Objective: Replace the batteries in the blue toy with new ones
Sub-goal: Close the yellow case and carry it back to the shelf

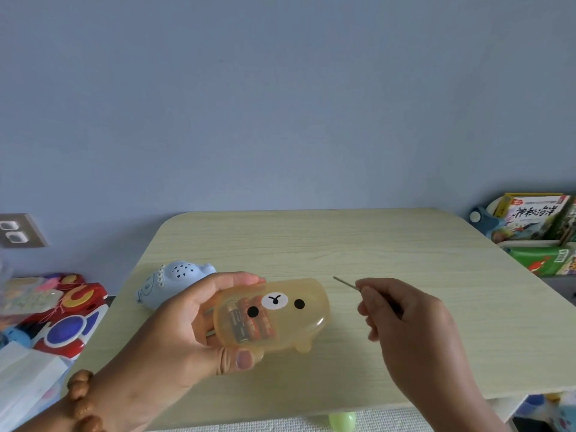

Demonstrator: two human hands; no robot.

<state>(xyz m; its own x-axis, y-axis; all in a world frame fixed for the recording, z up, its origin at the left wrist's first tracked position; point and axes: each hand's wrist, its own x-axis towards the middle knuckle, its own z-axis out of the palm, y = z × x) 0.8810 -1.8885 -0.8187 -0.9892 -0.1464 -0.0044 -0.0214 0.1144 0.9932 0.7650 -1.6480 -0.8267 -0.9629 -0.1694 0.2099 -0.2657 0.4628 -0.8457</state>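
Blue toy [176,283]: lies on the desk [374,244], left rear part, just behind the left hand [184,325]. It is pale blue and rounded, with a patch of small holes on top and a row of small white rings along its near side. Neither hand touches it.

Left hand: grip clamped on a translucent amber bear-faced case [280,313], fingers over the far edge, thumb at the near edge. The case is held above the desk. Batteries [249,322] show through the case wall, side by side, in its left half.

Right hand [405,319]: fingers curled, grip pinched together on a thin metal shaft [344,282]. The shaft points up and left, near the case but apart from it. Any handle is hidden in the hand.

Bead bracelet [82,397] on the left wrist.

Off the desk: red toys [71,319] at left, books [536,219] at far right, wall socket [18,230] at left.
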